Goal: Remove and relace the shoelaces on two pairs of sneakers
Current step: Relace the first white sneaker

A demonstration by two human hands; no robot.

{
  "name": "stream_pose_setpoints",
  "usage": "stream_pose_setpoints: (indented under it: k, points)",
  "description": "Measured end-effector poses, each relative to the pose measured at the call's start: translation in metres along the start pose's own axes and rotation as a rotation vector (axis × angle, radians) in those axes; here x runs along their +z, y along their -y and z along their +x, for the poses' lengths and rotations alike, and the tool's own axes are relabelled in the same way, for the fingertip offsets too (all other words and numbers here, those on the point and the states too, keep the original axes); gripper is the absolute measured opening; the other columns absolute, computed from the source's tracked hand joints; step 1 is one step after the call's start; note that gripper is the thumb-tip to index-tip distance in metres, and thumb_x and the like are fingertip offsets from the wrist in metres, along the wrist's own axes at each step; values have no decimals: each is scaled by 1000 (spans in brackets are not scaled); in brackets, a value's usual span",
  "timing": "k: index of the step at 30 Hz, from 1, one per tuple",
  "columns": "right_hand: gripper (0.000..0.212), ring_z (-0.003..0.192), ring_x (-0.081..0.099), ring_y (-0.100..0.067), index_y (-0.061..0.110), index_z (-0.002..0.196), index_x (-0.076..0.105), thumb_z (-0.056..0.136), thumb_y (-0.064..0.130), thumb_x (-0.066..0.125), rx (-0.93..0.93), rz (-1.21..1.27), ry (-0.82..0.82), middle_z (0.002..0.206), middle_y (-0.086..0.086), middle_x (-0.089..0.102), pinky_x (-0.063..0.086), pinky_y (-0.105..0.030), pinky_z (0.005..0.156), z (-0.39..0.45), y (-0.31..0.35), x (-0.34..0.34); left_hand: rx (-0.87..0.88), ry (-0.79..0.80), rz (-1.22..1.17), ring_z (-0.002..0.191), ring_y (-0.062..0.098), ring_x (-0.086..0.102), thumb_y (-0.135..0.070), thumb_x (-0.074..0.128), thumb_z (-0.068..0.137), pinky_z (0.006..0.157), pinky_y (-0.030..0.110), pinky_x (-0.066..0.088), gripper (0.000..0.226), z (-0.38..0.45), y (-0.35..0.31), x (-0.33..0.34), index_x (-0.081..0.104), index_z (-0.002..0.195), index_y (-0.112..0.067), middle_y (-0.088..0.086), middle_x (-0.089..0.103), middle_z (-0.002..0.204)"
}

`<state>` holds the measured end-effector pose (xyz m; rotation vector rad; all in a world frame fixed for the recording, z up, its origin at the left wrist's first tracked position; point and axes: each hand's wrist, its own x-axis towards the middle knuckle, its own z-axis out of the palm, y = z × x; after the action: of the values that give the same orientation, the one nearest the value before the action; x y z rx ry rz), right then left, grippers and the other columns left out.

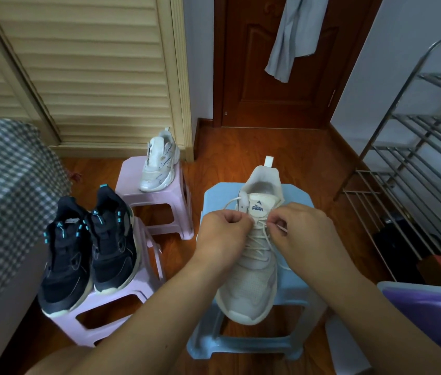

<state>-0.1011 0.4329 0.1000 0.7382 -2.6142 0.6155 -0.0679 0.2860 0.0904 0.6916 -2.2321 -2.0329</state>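
Both hands pinch lace, cream sneaker.

Cream sneaker, pale-blue stool

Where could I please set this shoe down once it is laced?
Bare seat shows on the far pink stool, left of the white shoe there. Floor lies bare between that stool and the door. The near pink stool is filled by the black pair; the blue stool by the shoe in hand.

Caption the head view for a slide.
Left hand and right hand pinch the cream lace at the top eyelets of a white sneaker on a blue stool.
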Motion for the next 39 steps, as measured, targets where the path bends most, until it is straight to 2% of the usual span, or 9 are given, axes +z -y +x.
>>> stream_pose_setpoints:
  k: [3,6,11,16,23,32,34,36,39]
  points:
    - [12,62,53,-15,15,77,66,87,17,72,-8,-53,-5,74,1,62,30,-18,52,0,1,3,23,-21,39,86,24,74,-23,68,90,85,48,60,16,-1,0,2,78,77,-21,1,77,78]
    - [14,56,48,-19,14,72,61,85,16,66,13,-119,-49,70,0,55,27,-25,50,3,5,5,30,-36,43,84,23,74,-21,68,91,83,47,61,17,-2,1,3,78,78,-19,1,76,77]
    - [22,48,40,-19,11,65,57,73,4,77,13,-177,-24,63,-3,51,15,-21,45,3,11,3,44,-36,52,83,22,74,-17,66,92,82,45,61,18,-3,-1,3,77,78,-17,2,76,77]
    - [26,46,49,-20,10,67,59,73,5,83,-35,-192,8,65,-4,54,31,-25,42,2,13,13,86,-38,98,83,23,73,-19,66,93,81,46,61,18,-4,1,3,78,79,-18,2,76,77]
    - [18,53,41,-15,9,73,61,78,9,78,42,-160,-35,68,-3,54,18,-17,48,1,7,14,57,-23,65,82,20,74,-19,67,93,82,46,61,16,-4,-1,3,78,81,-18,1,76,78]
    - [13,62,44,-14,11,77,62,86,9,71,65,13,-74,75,-1,56,26,-19,53,1,6,21,60,-11,32,84,23,74,-20,67,93,83,48,61,17,-3,2,1,78,80,-18,2,76,78]
    - [12,62,48,-14,13,78,64,88,10,71,51,6,-86,77,0,58,29,-17,54,-2,7,24,122,-21,65,79,15,72,-21,67,94,80,42,61,17,-2,5,1,77,81,-20,-2,75,77]
    - [9,67,53,-15,14,79,70,88,12,71,47,-28,-73,80,2,57,38,-23,56,-6,9,25,252,-62,177,75,1,66,-19,65,95,73,25,54,16,-2,8,-1,78,86,-23,-11,71,76]
    - [6,76,49,-14,18,81,77,84,12,76,56,-46,-86,80,5,57,37,-25,61,-5,9,23,580,-135,517,81,4,61,-16,64,97,75,19,46,18,1,16,-8,79,103,-25,-14,62,88]
